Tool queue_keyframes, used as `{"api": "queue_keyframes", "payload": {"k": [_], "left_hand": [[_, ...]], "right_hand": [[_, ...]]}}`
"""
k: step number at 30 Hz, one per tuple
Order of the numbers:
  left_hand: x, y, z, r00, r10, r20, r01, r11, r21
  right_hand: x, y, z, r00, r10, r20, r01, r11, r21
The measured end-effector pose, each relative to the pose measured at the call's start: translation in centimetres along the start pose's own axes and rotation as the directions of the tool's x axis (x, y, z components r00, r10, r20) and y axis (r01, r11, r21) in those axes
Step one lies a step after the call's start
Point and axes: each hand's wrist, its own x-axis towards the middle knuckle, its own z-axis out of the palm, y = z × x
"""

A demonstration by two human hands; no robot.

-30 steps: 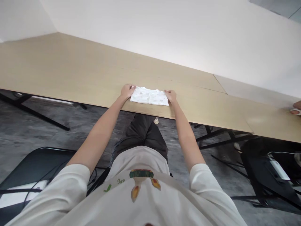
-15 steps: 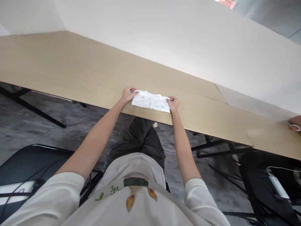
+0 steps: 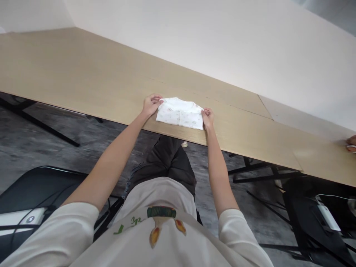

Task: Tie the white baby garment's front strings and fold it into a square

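Note:
A small white garment (image 3: pixel 180 115) with a faint scattered print lies folded on the wooden table (image 3: pixel 111 85), close to its front edge. It looks like a baby's top, with a neckline on the far side and a line down the middle. My left hand (image 3: pixel 151 104) pinches its far left corner between thumb and fingers. At the far right corner, my right hand (image 3: pixel 208 117) is closed on the cloth in the same manner. The garment's underside is hidden.
A white partition (image 3: pixel 194 37) runs along the table's back. Black chairs stand on both sides, the left one (image 3: pixel 41 185) bearing a white object with cables, the right one (image 3: pixel 311 218) a white device (image 3: pixel 328 218). Another person's hand (image 3: pixel 351 141) rests at the far right.
The garment's far edge now sits higher and its visible area is deeper front to back. Both my hands still grip its corners. The camera view has shifted slightly.

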Motion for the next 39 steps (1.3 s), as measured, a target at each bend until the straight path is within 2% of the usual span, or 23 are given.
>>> {"api": "queue_keyframes", "payload": {"k": [4,8,12,18,23,27,31,34,39], "left_hand": [[0.11,-0.05,0.34,1.0,0.007,0.027,-0.008,0.999,0.04],[0.23,-0.2,0.57,0.997,-0.015,0.072,0.004,0.988,0.156],[0.19,-0.18,0.48,0.995,-0.027,0.093,0.004,0.97,0.243],[0.12,0.08,0.28,0.995,-0.052,0.082,0.034,0.977,0.21],[0.12,0.21,0.23,0.995,-0.064,0.072,0.048,0.979,0.196],[0.13,0.26,0.18,0.993,-0.07,0.091,0.041,0.957,0.286],[0.21,0.21,0.22,0.986,-0.101,0.136,0.039,0.918,0.394],[0.26,0.17,0.22,0.984,-0.105,0.143,0.032,0.898,0.44],[0.31,0.21,0.17,0.988,-0.108,0.107,0.046,0.883,0.466]], "right_hand": [[0.0,-0.11,0.22,0.999,0.033,-0.014,-0.034,0.996,-0.086],[0.1,-0.22,0.51,0.999,0.026,-0.018,-0.029,0.985,-0.171],[-0.02,-0.32,0.52,0.997,0.071,-0.028,-0.074,0.986,-0.15],[-0.23,-0.18,0.28,0.993,0.094,0.066,-0.088,0.992,-0.091],[0.05,0.22,0.2,0.992,0.063,0.108,-0.051,0.992,-0.112],[0.33,0.26,0.28,0.997,-0.011,0.08,0.029,0.974,-0.223],[0.35,0.16,0.42,0.998,-0.034,0.059,0.052,0.943,-0.328],[0.24,0.06,0.31,0.999,-0.033,0.014,0.036,0.93,-0.365],[-0.13,-0.47,-0.22,0.995,0.021,-0.1,-0.061,0.903,-0.425]]}}
